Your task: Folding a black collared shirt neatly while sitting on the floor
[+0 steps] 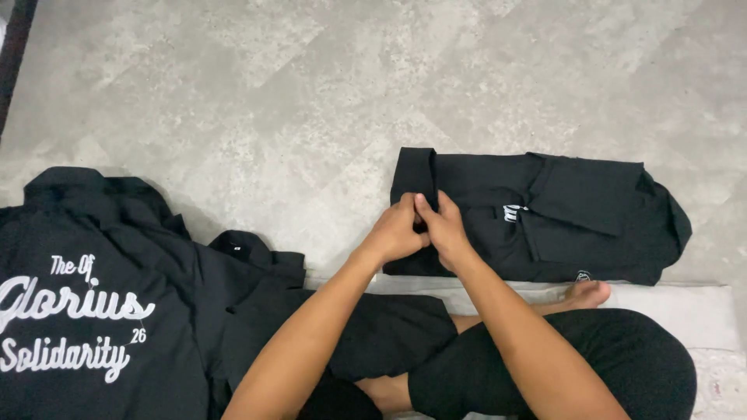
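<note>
A black shirt (576, 218), folded into a long rectangle, lies on the grey floor in front of me. Its left end is turned over into a narrow band (415, 175). My left hand (395, 232) and my right hand (445, 227) meet at that left end, fingers pinched on the folded edge of the cloth. The two hands touch each other. A small white print shows in the shirt's middle, just right of my right hand.
A heap of black shirts (101, 303) with white lettering lies at the left. My crossed legs in black trousers (591, 365) and a bare foot (585, 294) rest on a pale mat (685, 311). Grey mottled floor (272, 101) stretches beyond.
</note>
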